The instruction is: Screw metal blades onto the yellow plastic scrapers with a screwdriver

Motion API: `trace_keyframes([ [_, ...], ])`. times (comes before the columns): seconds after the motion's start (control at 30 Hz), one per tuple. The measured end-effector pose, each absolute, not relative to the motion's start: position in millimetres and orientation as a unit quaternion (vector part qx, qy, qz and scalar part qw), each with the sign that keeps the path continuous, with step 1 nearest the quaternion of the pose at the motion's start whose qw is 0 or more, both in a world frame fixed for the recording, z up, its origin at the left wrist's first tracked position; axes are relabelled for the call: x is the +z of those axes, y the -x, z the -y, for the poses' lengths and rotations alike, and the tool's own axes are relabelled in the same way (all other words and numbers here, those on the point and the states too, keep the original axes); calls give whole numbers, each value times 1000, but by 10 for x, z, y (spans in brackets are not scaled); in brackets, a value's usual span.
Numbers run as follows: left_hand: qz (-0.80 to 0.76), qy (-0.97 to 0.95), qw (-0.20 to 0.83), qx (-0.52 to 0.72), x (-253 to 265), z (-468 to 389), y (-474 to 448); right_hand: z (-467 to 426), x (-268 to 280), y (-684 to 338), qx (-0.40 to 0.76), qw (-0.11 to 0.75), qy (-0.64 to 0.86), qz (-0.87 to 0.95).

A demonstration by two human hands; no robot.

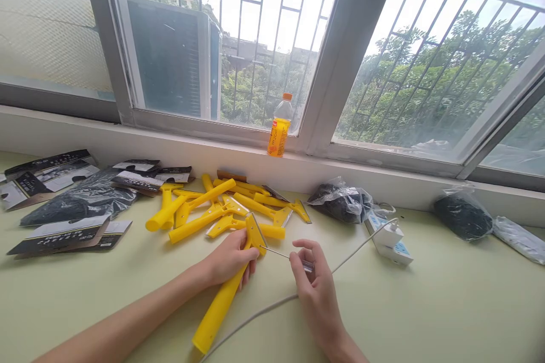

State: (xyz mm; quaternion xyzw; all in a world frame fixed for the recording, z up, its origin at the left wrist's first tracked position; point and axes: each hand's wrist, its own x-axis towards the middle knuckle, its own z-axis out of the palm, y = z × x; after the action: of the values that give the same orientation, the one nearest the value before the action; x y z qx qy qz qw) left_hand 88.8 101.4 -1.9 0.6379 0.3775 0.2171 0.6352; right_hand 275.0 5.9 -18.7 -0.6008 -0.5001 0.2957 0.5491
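My left hand [233,258] is closed around the neck of a yellow scraper [220,307], whose blade head points up and away while its handle slants down toward me. In my right hand [313,283] is a screwdriver [307,265] with a clear handle, held between thumb and fingers. Its thin metal shaft reaches left, and the tip meets the scraper head at or near a screw. A pile of similar yellow scrapers [200,221] lies just beyond my left hand, heads and handles crossing each other.
Black printed cards [59,235] and a plastic bag of black items [85,195] lie left. Two more bags [340,202] [462,215] and a power strip [392,244] are right. A grey cable [264,311] runs under my hands. An orange drink bottle [279,130] stands on the sill.
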Motion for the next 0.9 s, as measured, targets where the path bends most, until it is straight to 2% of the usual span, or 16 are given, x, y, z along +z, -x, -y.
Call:
trace_keyframes([
  [0.3, -377, -643, 631, 218, -17, -1016, -893, -56, -190, -2778, 332, 521, 627, 475],
  [0.57, -378, -637, 634, 221, -52, -1043, -895, -44, -203, -2752, 266, 546, 598, 523],
  [0.8, -372, -642, 633, 220, -43, -1035, -898, -56, -165, -2766, 320, 511, 644, 471],
  [0.9, -376, -642, 632, 219, -28, -1029, -899, -47, -169, -2751, 319, 525, 628, 477],
])
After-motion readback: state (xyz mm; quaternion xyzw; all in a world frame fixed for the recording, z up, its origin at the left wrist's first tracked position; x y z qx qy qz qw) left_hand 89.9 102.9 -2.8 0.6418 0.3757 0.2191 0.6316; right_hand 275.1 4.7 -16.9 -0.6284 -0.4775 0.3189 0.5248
